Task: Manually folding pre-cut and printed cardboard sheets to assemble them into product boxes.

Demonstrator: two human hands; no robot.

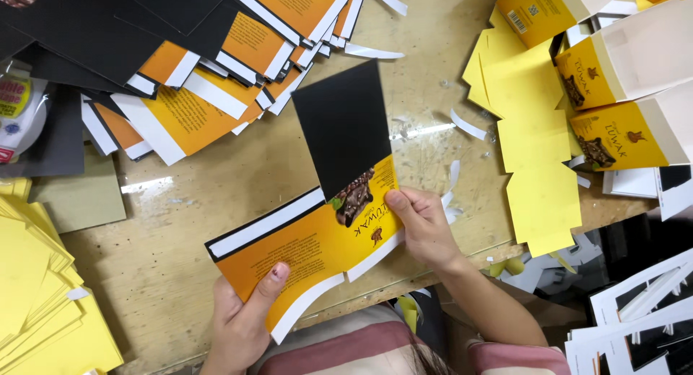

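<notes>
both hands, left hand (242, 314) and right hand (422, 227), pinch an orange-and-black flat carton sheet (317, 202), seemingly half-folded, above the wooden table (216, 202).

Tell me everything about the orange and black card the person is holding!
The flat orange and black printed cardboard sheet is an unfolded box blank with white edge strips and a picture of brown beans. It looks thin and glossy. It hangs tilted above the wooden table. The left hand grips its lower edge, the right hand its right side.

Flat orange-black carton blank (317, 230) centre, folded orange-white cartons (621, 79) right, flat stack (216, 72) top left
</notes>
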